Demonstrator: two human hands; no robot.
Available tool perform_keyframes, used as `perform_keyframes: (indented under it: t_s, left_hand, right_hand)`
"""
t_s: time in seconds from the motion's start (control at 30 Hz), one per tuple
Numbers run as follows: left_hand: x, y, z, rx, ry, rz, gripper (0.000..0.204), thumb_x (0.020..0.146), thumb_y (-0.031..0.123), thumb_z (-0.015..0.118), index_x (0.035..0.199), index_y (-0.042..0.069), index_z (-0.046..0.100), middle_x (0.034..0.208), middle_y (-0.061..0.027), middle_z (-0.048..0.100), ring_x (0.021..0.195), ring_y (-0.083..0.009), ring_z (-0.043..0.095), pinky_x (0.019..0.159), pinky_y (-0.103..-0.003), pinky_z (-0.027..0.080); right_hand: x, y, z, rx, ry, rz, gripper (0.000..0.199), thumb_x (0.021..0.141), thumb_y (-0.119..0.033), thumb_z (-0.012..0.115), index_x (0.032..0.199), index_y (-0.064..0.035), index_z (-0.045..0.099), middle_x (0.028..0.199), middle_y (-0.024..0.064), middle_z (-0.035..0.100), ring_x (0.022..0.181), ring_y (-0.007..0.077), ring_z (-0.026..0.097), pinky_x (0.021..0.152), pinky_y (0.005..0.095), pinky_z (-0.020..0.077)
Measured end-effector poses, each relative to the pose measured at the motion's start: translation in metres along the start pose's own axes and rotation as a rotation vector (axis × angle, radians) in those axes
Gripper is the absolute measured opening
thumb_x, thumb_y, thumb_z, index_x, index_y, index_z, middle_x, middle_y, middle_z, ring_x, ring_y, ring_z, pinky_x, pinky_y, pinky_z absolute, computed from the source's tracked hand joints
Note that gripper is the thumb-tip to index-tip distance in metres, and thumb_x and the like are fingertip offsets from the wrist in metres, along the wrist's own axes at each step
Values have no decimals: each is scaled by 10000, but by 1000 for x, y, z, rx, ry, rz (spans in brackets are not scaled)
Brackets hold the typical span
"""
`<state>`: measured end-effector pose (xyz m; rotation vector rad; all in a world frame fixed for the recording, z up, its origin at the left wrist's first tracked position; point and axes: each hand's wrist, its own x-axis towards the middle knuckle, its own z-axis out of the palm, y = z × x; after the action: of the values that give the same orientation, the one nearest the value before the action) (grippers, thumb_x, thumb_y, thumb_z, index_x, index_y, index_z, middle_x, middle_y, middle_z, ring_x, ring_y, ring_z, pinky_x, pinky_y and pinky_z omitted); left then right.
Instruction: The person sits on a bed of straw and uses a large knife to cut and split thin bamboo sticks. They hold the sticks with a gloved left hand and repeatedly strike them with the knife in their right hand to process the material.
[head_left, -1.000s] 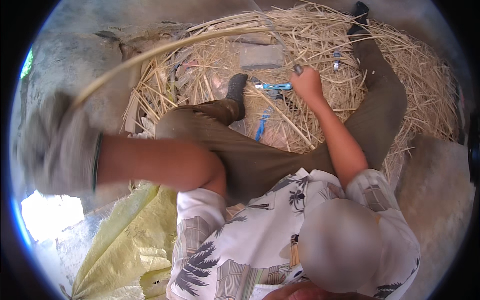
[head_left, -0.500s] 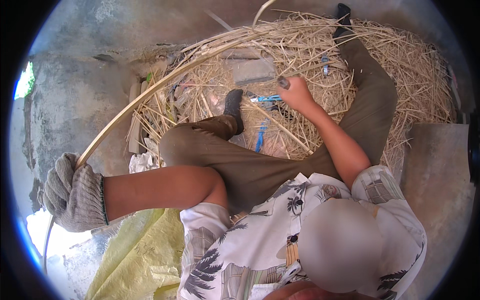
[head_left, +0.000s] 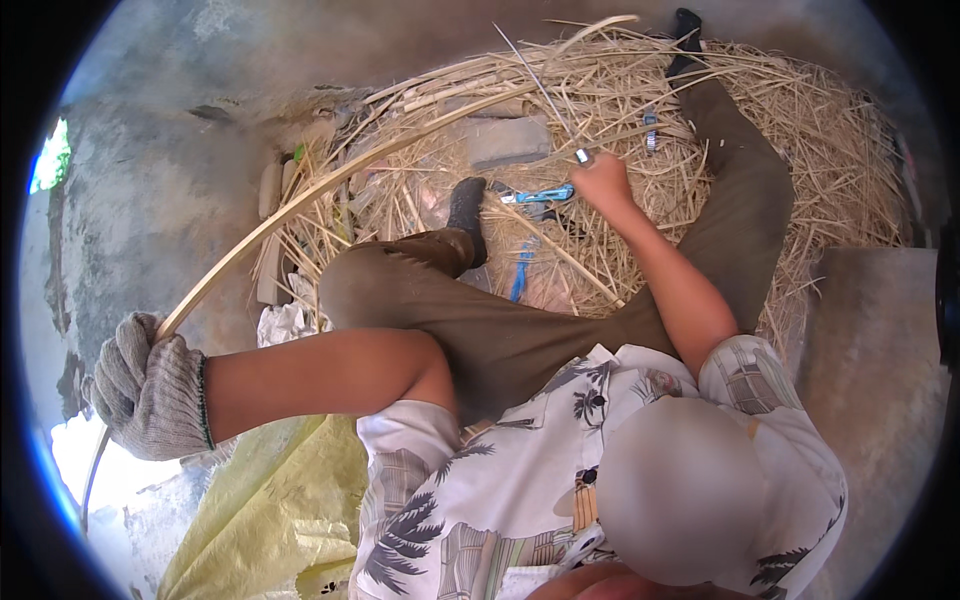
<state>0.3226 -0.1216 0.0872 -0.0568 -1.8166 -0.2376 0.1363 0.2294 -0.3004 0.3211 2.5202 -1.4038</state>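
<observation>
My left hand (head_left: 150, 390), in a grey knitted glove, is closed round a long pale bamboo strip (head_left: 290, 208) at the far left. From the glove the strip bows up and across toward the top middle, and its other end hangs below the hand. My bare right hand (head_left: 602, 184) grips a long, narrow-bladed knife (head_left: 540, 84) by its handle, which the fingers mostly hide. Its blade points up and to the left, and in the picture it crosses the strip's far part; whether they touch I cannot tell.
Bamboo shavings (head_left: 830, 150) cover the ground around my outstretched legs. Between the feet lie a grey block (head_left: 508, 142), a blue-handled tool (head_left: 545, 194) and a blue strap (head_left: 521, 270). A yellow-green sheet (head_left: 270, 500) is at lower left, beside a grey wall (head_left: 150, 200).
My right hand has turned and dropped slightly, so the knife blade now shows pointing up. The strip's far end has shifted right; the gloved hand has barely moved.
</observation>
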Motion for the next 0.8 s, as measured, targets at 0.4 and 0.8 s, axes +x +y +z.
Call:
perform_keyframes:
  t_s: [0.4,0.8]
  left_hand:
    - [-4,-188,-141,-519,-30,-288,100,775,52,605,737,101,683,767,-82,649,701,-225,616,618,-303,509]
    - [-8,-54,-44,-280,333,-184,254,897,177,474,646,154,509,601,-3,457,531,-144,429,485,-259,361]
  right_hand:
    - [-30,-35,-10,317,-89,-236,175,788,-142,671,694,-37,569,532,66,525,420,177,517,437,380,438]
    - [34,26,-44,576,255,308,142,799,-131,635,745,-2,611,591,72,559,475,189,536,454,348,414]
